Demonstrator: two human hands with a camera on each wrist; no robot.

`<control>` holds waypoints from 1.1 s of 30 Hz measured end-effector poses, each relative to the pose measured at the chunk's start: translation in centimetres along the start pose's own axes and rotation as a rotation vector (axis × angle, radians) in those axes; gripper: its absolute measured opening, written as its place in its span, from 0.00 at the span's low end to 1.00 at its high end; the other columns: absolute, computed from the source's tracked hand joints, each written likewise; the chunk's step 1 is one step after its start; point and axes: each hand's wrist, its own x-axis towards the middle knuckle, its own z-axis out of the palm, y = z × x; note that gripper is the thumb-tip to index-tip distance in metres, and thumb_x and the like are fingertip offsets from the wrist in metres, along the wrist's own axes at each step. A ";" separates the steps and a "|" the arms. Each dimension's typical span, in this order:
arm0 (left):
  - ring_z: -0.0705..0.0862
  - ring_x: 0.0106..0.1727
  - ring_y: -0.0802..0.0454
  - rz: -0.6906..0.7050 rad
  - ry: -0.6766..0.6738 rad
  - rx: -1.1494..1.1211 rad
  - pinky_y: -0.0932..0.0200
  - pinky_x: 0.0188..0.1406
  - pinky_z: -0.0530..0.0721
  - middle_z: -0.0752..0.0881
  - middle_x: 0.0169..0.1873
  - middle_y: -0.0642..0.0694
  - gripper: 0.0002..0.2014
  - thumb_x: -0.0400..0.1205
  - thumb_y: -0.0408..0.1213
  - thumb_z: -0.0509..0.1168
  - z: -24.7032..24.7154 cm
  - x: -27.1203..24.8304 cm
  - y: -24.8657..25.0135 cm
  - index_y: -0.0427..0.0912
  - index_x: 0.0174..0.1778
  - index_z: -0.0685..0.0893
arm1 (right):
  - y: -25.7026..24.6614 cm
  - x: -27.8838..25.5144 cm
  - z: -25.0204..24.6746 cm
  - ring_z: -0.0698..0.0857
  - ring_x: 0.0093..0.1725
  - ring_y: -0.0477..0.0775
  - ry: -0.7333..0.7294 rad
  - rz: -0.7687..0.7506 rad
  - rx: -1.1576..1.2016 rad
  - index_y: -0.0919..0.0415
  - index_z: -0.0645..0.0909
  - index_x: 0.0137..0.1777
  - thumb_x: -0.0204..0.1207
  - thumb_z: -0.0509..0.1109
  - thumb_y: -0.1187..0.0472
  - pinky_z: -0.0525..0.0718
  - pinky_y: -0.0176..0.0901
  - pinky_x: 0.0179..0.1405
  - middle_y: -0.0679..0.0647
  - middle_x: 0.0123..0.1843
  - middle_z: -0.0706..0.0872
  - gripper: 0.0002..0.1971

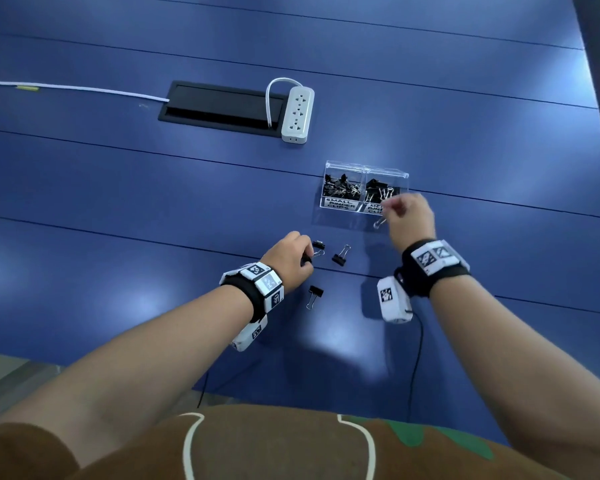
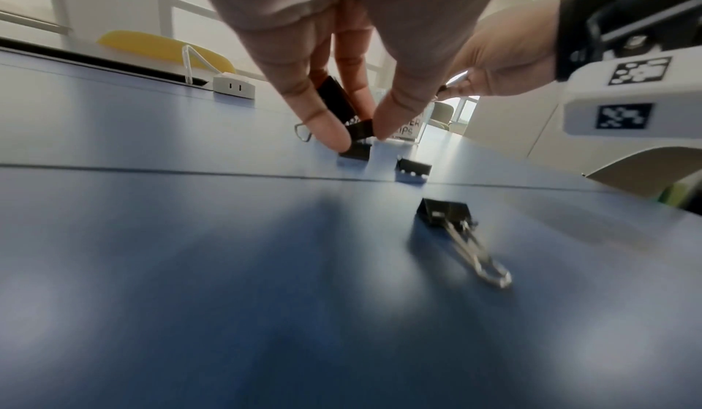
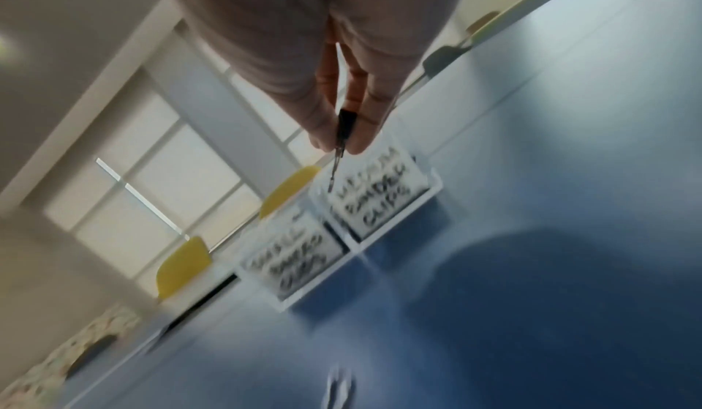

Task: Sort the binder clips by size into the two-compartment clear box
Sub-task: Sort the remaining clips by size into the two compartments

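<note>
**Blue table, clips half sorted**

Blue tabletop (image 1: 118, 202) fills our view. Our right hand (image 1: 411, 216) pinches a binder clip (image 3: 343, 133) over the clear box (image 1: 364, 168) right of centre. Our left hand (image 1: 288, 258) pinches a black clip (image 2: 359, 130) at centre frame; two loose clips (image 1: 340, 256) (image 1: 314, 295) lie nearby.

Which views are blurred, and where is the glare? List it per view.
Head view: sharp, with soft glare patches on the blue table. Left wrist view: the near clip is fairly sharp, though its wire handles smear and the table foreground blurs. Right wrist view: heavy motion blur; the labels on the clear box barely read.
</note>
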 end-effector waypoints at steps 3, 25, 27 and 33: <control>0.81 0.43 0.46 0.028 0.011 -0.031 0.51 0.49 0.85 0.77 0.43 0.48 0.04 0.74 0.31 0.65 -0.8 1.2 1.3 0.41 0.43 0.80 | -0.4 3.3 -1.6 0.78 0.46 0.49 0.088 0.008 0.014 0.63 0.86 0.49 0.78 0.65 0.66 0.75 0.34 0.53 0.57 0.53 0.79 0.08; 0.82 0.53 0.40 0.279 -0.055 0.171 0.53 0.57 0.80 0.83 0.53 0.37 0.11 0.77 0.26 0.62 -0.9 13.9 12.0 0.36 0.53 0.83 | 3.7 -8.9 3.5 0.71 0.65 0.64 -0.498 -0.267 -0.290 0.60 0.75 0.70 0.78 0.66 0.58 0.76 0.55 0.66 0.60 0.67 0.74 0.20; 0.82 0.55 0.42 0.285 -0.050 0.156 0.56 0.59 0.78 0.84 0.55 0.39 0.13 0.77 0.25 0.62 -0.8 13.6 11.8 0.37 0.56 0.84 | 4.4 -8.8 3.0 0.72 0.64 0.64 -0.490 -0.235 -0.276 0.62 0.76 0.65 0.76 0.68 0.58 0.76 0.54 0.65 0.60 0.65 0.74 0.18; 0.78 0.41 0.50 0.247 0.094 -0.006 0.65 0.46 0.75 0.84 0.48 0.42 0.10 0.75 0.25 0.63 -1.5 10.6 8.9 0.39 0.48 0.85 | 4.7 -8.3 2.3 0.74 0.56 0.64 -0.431 -0.125 -0.274 0.64 0.77 0.51 0.75 0.66 0.63 0.80 0.53 0.51 0.61 0.56 0.76 0.07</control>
